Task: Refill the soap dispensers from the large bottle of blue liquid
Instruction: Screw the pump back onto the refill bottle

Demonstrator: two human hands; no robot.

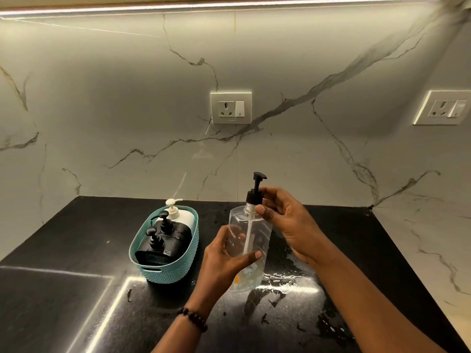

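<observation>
Holding a clear dispenser (pixel 248 240) upright over the black surface (pixel 76 250): left hand (pixel 224 261) fingers wrapped round its body, right hand (pixel 285 215) fingers pinching the black pump collar (pixel 252 197). Label's too blurry to read.

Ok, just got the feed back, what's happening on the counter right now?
A person holds a clear, seemingly empty dispenser bottle over the black counter. The left hand grips its body while the right hand pinches the black pump collar, which sits on the neck. Three more pump dispensers wait in the teal basket to the left. No blue refill bottle is in view.
</observation>
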